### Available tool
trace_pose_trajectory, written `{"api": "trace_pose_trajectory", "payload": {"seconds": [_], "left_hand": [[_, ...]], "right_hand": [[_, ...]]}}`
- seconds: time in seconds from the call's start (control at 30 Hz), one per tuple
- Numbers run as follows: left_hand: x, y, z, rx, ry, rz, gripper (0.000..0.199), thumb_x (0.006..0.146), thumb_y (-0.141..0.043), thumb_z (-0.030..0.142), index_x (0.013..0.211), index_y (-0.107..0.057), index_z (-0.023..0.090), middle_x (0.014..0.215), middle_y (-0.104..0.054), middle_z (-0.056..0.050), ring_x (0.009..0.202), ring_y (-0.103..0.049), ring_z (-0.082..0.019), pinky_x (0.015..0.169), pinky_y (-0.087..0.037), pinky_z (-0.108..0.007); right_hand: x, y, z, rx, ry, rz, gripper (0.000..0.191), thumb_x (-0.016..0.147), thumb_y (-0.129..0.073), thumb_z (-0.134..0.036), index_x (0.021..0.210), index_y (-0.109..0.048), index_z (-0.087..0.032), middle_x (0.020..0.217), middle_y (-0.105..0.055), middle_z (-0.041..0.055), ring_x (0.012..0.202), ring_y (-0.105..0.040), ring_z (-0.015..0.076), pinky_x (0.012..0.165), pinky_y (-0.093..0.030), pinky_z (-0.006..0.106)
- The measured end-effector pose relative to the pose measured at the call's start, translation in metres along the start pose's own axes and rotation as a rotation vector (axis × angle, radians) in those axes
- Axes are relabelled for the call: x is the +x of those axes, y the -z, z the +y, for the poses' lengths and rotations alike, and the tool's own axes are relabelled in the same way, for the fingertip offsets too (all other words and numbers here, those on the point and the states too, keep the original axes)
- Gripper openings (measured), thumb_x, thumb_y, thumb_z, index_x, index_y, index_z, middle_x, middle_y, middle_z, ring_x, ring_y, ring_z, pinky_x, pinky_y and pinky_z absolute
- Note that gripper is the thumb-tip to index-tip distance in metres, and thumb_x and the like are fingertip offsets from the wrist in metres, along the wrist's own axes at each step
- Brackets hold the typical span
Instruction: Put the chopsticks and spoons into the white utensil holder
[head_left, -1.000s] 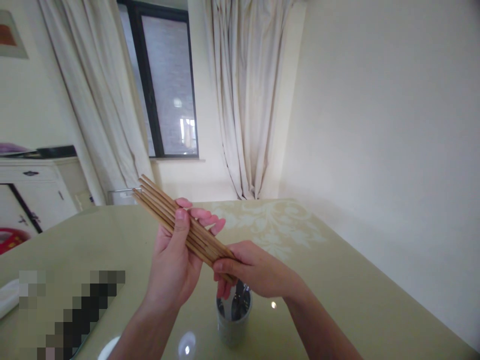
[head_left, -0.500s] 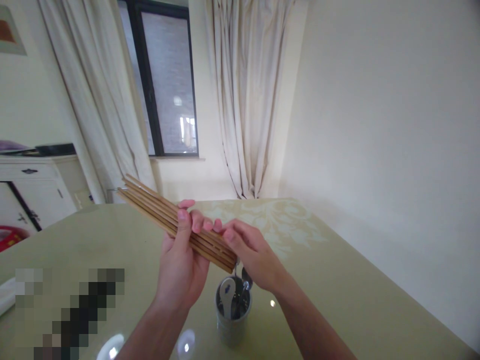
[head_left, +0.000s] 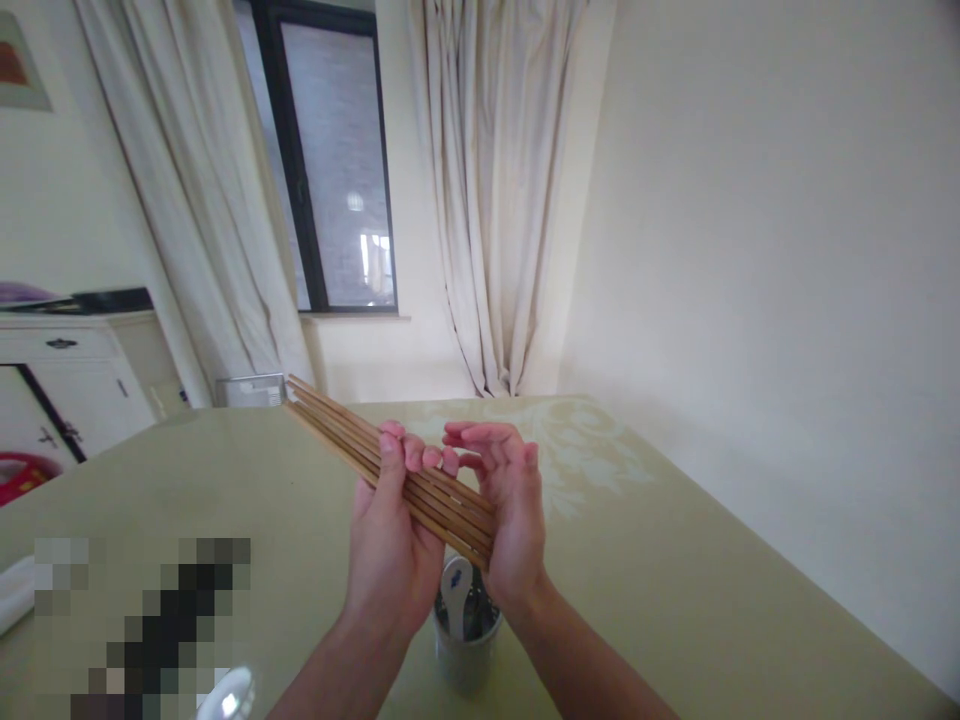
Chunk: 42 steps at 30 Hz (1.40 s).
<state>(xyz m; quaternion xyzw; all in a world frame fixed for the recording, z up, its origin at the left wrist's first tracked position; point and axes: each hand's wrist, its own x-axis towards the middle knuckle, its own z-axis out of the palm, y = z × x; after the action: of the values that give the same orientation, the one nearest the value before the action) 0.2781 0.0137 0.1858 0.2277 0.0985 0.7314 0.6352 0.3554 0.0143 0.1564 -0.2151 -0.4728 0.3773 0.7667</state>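
A bundle of wooden chopsticks (head_left: pixel 337 425) slants across the middle of the view, its thin tips toward the upper left. My left hand (head_left: pixel 397 530) is wrapped round the bundle, thumb on top. My right hand (head_left: pixel 514 510) has its palm against the thick ends at the lower right, with its fingers extended and apart. Just below the two hands, a grey utensil holder (head_left: pixel 465 655) stands upright on the table. In it is a white spoon (head_left: pixel 456 590) with a blue mark on its handle; the other contents are partly hidden by my right hand.
The pale green table (head_left: pixel 637 600) runs back to the wall and window. A shiny white round object (head_left: pixel 229 695) lies at the lower front, left of my arm. Beyond the table's left side are a white cabinet (head_left: pixel 75 370) and a red object (head_left: pixel 26 478).
Both hands and the chopsticks have shifted; the bundle is now farther right and slightly lower. My right hand has turned, its fingers opening and its palm coming against the chopstick ends.
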Motion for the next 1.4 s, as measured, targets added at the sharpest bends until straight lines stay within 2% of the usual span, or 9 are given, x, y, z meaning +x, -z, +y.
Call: {"api": "trace_pose_trajectory", "payload": {"seconds": [0.23, 0.43, 0.83, 1.0, 1.17, 1.4], "left_hand": [[-0.002, 0.001, -0.003, 0.011, 0.004, 0.012, 0.011, 0.096, -0.074, 0.027, 0.096, -0.064, 0.022, 0.073, -0.054, 0.008, 0.068, -0.061, -0.008, 0.073, -0.061, -0.022], [-0.004, 0.0, -0.005, 0.027, -0.032, 0.0, 0.015, 0.092, -0.079, 0.029, 0.095, -0.066, 0.021, 0.071, -0.054, 0.008, 0.067, -0.059, -0.008, 0.072, -0.06, -0.022], [-0.012, -0.004, -0.009, 0.078, -0.059, -0.039, 0.019, 0.089, -0.083, 0.033, 0.093, -0.068, 0.022, 0.071, -0.058, 0.007, 0.067, -0.062, -0.009, 0.073, -0.06, -0.022], [-0.014, -0.004, -0.011, 0.087, -0.013, -0.002, 0.022, 0.084, -0.086, 0.034, 0.091, -0.07, 0.021, 0.072, -0.064, 0.006, 0.066, -0.064, -0.008, 0.076, -0.062, -0.022], [-0.016, -0.003, -0.009, 0.11, -0.002, 0.065, 0.024, 0.083, -0.087, 0.032, 0.099, -0.072, 0.023, 0.082, -0.074, 0.004, 0.074, -0.073, -0.01, 0.078, -0.064, -0.022], [-0.021, -0.003, -0.009, 0.102, 0.027, 0.053, 0.023, 0.087, -0.083, 0.033, 0.105, -0.07, 0.026, 0.094, -0.081, -0.001, 0.088, -0.079, -0.016, 0.083, -0.067, -0.028]], "right_hand": [[0.003, -0.003, -0.003, -0.053, 0.039, 0.003, 0.057, 0.106, -0.028, -0.069, 0.103, -0.066, -0.026, 0.12, -0.069, 0.0104, 0.12, -0.064, 0.0275, 0.102, -0.05, 0.045], [0.003, -0.002, 0.0, -0.035, 0.013, -0.052, 0.058, 0.105, -0.028, -0.069, 0.108, -0.066, -0.026, 0.124, -0.068, 0.0104, 0.122, -0.061, 0.0275, 0.104, -0.048, 0.045], [0.001, -0.001, 0.002, -0.204, 0.015, -0.051, 0.063, 0.103, -0.022, -0.075, 0.107, -0.062, -0.026, 0.128, -0.067, 0.0103, 0.12, -0.063, 0.0268, 0.103, -0.048, 0.043], [-0.001, -0.001, 0.002, -0.137, -0.04, -0.068, 0.063, 0.101, -0.027, -0.078, 0.108, -0.063, -0.026, 0.13, -0.065, 0.0103, 0.124, -0.062, 0.0285, 0.106, -0.047, 0.046], [-0.001, 0.0, -0.001, -0.124, -0.095, -0.072, 0.064, 0.099, -0.027, -0.081, 0.108, -0.062, -0.027, 0.132, -0.065, 0.0108, 0.126, -0.061, 0.03, 0.106, -0.047, 0.048], [0.003, -0.002, -0.003, 0.056, -0.077, -0.059, 0.056, 0.105, -0.028, -0.069, 0.104, -0.064, -0.027, 0.125, -0.068, 0.0084, 0.114, -0.066, 0.0273, 0.104, -0.05, 0.046]]}}
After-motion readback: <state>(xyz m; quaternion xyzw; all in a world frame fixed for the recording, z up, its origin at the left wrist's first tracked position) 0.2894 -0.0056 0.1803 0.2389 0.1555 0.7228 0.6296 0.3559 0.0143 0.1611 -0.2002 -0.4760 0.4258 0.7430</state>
